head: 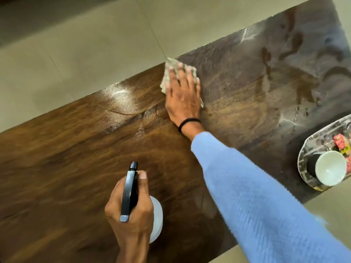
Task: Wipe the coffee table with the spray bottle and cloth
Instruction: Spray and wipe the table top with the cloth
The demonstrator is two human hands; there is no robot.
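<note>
The dark wooden coffee table (79, 149) runs across the whole view, with wet streaks and drops on its right part. My right hand (183, 95) lies flat on a folded grey-green cloth (168, 72) near the table's far edge, fingers spread and pressing it down; a blue sleeve covers the arm. My left hand (131, 209) is closed around the neck of a spray bottle (131, 188) with a black trigger head and a clear body, held above the table's near side with the nozzle pointing away from me.
A glass tray (303, 154) sits at the table's right end, holding a dark paper cup (328, 168) with a white inside and small red packets (340, 143). Beige tiled floor (85, 54) lies beyond the far edge and at the lower right.
</note>
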